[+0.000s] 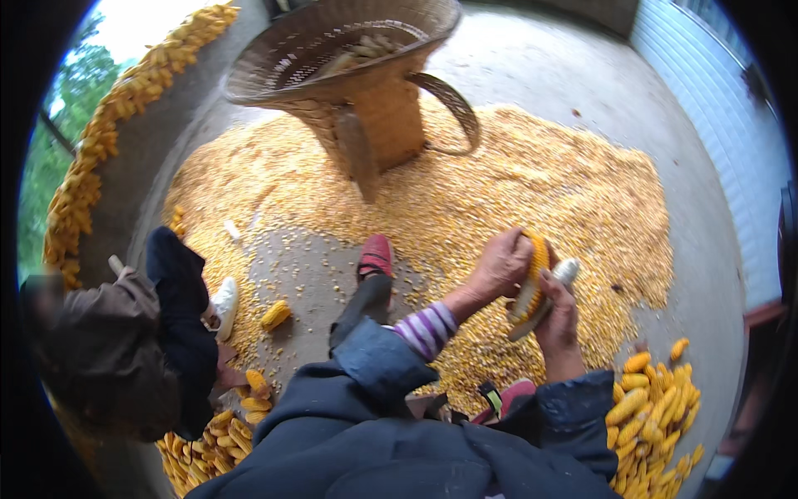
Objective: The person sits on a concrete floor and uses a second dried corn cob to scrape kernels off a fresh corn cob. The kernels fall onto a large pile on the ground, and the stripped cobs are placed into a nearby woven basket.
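Note:
My left hand grips a yellow ear of corn, part of which shows bare cob where kernels are off. My right hand is closed around a pale, stripped corncob that lies against the ear. Both hands are close together in front of my body, above a wide spread of loose corn kernels on the floor. The undersides of both hands' fingers are partly hidden.
Beyond the hands, a woven basket with pale cobs inside stands among the kernels. Ears of corn are heaped at lower right and lower left. A co-worker sits at left. One ear lies near my pink shoe.

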`<control>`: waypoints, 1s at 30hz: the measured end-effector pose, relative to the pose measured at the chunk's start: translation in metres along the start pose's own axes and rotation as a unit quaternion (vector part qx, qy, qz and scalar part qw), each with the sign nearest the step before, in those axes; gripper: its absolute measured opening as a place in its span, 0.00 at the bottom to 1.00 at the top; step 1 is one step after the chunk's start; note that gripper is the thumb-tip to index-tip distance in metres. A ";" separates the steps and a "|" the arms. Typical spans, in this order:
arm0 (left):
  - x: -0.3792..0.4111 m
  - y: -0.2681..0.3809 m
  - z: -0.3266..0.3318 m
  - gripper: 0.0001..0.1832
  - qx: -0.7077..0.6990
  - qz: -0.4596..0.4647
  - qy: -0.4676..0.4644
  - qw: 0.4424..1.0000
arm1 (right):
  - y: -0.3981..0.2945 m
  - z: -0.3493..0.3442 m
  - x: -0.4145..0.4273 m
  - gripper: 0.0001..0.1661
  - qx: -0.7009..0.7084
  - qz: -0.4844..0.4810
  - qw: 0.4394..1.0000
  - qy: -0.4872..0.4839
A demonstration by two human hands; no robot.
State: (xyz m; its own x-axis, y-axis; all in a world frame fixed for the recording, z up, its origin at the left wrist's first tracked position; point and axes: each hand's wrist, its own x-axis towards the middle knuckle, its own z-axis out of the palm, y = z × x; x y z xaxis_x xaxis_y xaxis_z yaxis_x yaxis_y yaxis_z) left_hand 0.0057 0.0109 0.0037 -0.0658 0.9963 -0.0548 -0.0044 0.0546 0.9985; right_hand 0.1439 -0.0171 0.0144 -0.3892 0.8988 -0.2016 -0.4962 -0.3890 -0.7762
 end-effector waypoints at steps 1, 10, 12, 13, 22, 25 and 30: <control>0.002 -0.007 -0.002 0.16 0.037 0.062 0.019 0.997 | 0.000 0.001 0.002 0.35 0.003 0.006 1.000 -0.014; 0.001 0.007 -0.006 0.17 -0.086 0.020 0.001 0.996 | 0.002 -0.003 0.008 0.37 0.091 -0.015 0.995 -0.039; -0.001 0.013 -0.006 0.22 -0.056 -0.016 -0.009 0.998 | -0.001 -0.001 0.008 0.36 0.093 -0.023 0.994 -0.044; -0.004 0.021 -0.004 0.25 -0.025 -0.043 -0.019 0.999 | 0.002 -0.002 0.009 0.34 0.079 -0.045 0.996 0.001; -0.001 -0.011 0.019 0.18 0.054 0.147 0.057 0.986 | 0.005 -0.005 0.011 0.34 0.096 -0.080 0.992 0.022; -0.004 -0.007 0.018 0.17 0.130 0.172 0.066 0.974 | 0.003 -0.004 0.009 0.35 0.103 -0.071 0.992 0.019; -0.003 -0.008 0.017 0.16 0.138 0.167 0.078 0.973 | 0.007 -0.007 0.008 0.36 0.109 -0.065 0.992 0.018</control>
State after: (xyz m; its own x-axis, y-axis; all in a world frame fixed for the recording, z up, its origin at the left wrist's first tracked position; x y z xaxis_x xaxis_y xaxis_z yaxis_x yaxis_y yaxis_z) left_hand 0.0225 0.0087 -0.0045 -0.1677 0.9408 0.2945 0.3108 -0.2331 0.9215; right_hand 0.1431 -0.0106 0.0031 -0.2849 0.9494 -0.1325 -0.6982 -0.3002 -0.6499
